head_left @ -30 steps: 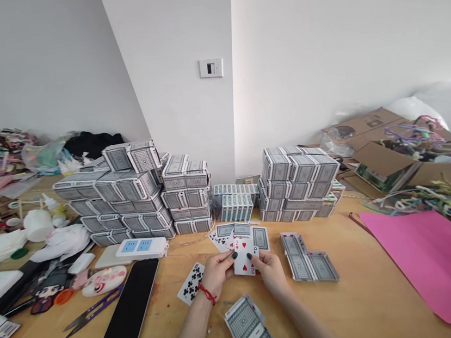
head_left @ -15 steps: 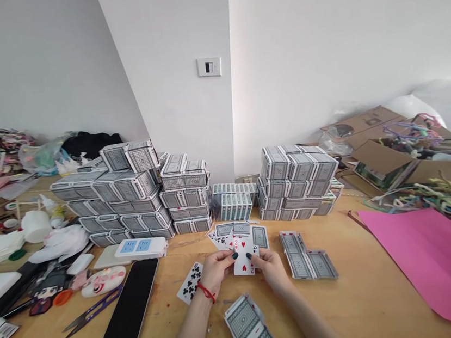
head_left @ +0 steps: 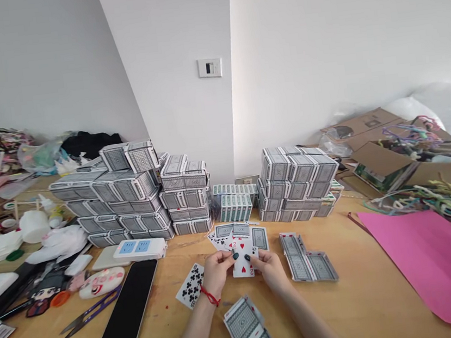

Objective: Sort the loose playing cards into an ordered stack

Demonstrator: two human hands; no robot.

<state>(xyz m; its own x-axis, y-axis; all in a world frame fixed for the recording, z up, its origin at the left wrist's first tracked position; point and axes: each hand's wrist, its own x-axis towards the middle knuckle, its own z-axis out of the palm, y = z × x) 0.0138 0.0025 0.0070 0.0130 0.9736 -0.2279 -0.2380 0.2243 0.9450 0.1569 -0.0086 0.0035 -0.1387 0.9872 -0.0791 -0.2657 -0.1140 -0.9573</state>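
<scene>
Between both thumbs and fingers I hold a playing card (head_left: pixel 243 264), a two of hearts, face up over the table. My left hand (head_left: pixel 217 268) pinches its left edge, and my right hand (head_left: pixel 268 267) pinches its right side. Behind it lie several loose cards, among them a face-down card (head_left: pixel 259 237). A ten of clubs (head_left: pixel 190 286) rests face up left of my left wrist. To the right of my right hand stands an L-shaped piece made of cards (head_left: pixel 308 257). A similar folded card piece (head_left: pixel 244 323) lies between my forearms.
Stacked card blocks stand at the back left (head_left: pixel 124 187) and back right (head_left: pixel 300 176), with small card boxes (head_left: pixel 235 200) between. On the left lie a phone (head_left: pixel 129 307), scissors (head_left: pixel 89 314) and a power strip (head_left: pixel 140 248). Pink paper (head_left: pixel 429 259) covers the right side.
The two of hearts stays pinched between both hands in nearly the same place. The whole view has shifted very slightly.
</scene>
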